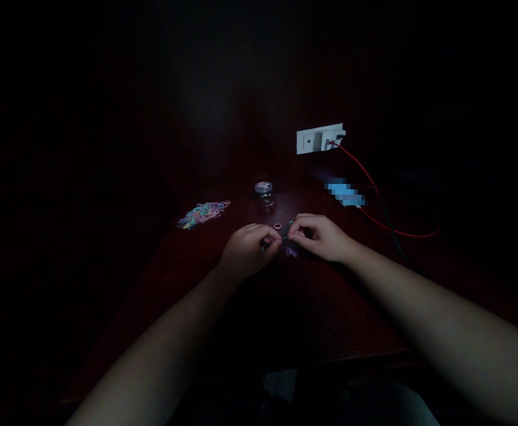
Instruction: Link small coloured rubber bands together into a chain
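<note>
My left hand [251, 247] and my right hand [319, 235] meet over the middle of the table, thumbs and forefingers pinched. Between the fingertips runs a short thin stretched band [285, 238]; its colour is hard to make out in the dim light. Just beyond my hands lies a small pink hair tie [277, 226]. A teal hair tie [291, 223] shows partly behind my right fingers. Below the fingertips, a little purple bunch of bands [291, 251] rests on the table. Farther left is a loose pile of colourful hair ties [203, 214].
A small clear round jar [265, 198] with a lid stands behind my hands. On the wall is a white socket plate [307, 142] with a plugged-in charger [326, 141]. Its red cable [361, 164] curves across the right side, near a blurred-out bright phone-like object [344, 192].
</note>
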Demonstrator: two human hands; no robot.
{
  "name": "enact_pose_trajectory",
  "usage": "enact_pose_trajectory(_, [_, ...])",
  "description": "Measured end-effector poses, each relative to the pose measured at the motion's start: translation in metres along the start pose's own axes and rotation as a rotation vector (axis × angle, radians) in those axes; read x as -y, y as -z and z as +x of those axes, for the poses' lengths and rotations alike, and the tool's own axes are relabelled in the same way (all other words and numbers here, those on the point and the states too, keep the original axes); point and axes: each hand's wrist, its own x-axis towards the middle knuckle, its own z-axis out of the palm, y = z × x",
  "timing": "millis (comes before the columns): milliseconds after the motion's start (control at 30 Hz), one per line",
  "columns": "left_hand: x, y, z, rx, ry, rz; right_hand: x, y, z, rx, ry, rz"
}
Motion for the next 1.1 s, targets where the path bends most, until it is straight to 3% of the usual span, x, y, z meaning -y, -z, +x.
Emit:
enact_pose_trajectory(400, [-0.003,-0.002,-0.001,0.141,0.015,-0.042,-0.005,0.000,0.000,0.048,0.022,-0.057])
enact_pose_trajectory(700, [-0.003,-0.002,-0.001,0.201,0.089,-0.072,-0.015,0.001,0.000,-0.019,-0.027,-0.092])
enact_pose_trajectory(933, [0.000,-0.008,-0.003,0.269,0.069,-0.111,-0.012,-0.001,-0.001,0.163,-0.023,-0.074])
enact_pose_trajectory(1100, [0.001,-0.008,-0.006,0.312,0.017,-0.097,-0.018,0.000,0.000,0.193,-0.039,-0.150])
